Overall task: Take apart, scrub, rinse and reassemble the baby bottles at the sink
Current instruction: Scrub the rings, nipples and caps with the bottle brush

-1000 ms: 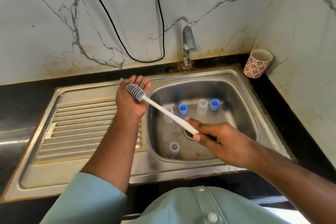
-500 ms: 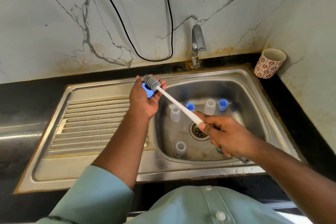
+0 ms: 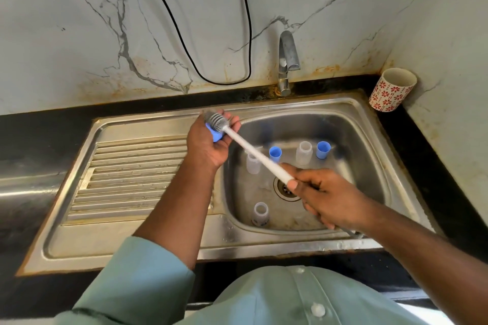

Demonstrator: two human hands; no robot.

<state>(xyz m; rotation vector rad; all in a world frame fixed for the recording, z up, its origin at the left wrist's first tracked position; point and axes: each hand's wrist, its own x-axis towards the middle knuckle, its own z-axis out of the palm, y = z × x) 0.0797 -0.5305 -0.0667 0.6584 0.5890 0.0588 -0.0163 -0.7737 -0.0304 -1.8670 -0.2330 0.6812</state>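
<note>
My left hand (image 3: 208,144) holds a small blue bottle part (image 3: 216,134) over the sink's left rim, mostly hidden by fingers and brush. My right hand (image 3: 327,198) grips the white handle of a bottle brush (image 3: 253,152), whose grey bristle head presses on the blue part. In the steel sink basin (image 3: 369,166) stand three clear bottle bodies: one at the left (image 3: 253,163), one at the back (image 3: 304,152), one near the front (image 3: 261,214). Two blue caps (image 3: 275,154) (image 3: 323,149) stand at the back of the basin.
A tap (image 3: 286,60) rises behind the basin, no water running. A red-patterned cup (image 3: 390,90) sits on the black counter at the back right. The ribbed drainboard (image 3: 132,177) lies left of the basin. A black cable (image 3: 211,34) hangs on the marble wall.
The blue part has come into sight in my left hand under the brush head. The bristle head has shifted slightly over it. The view has shifted a little.
</note>
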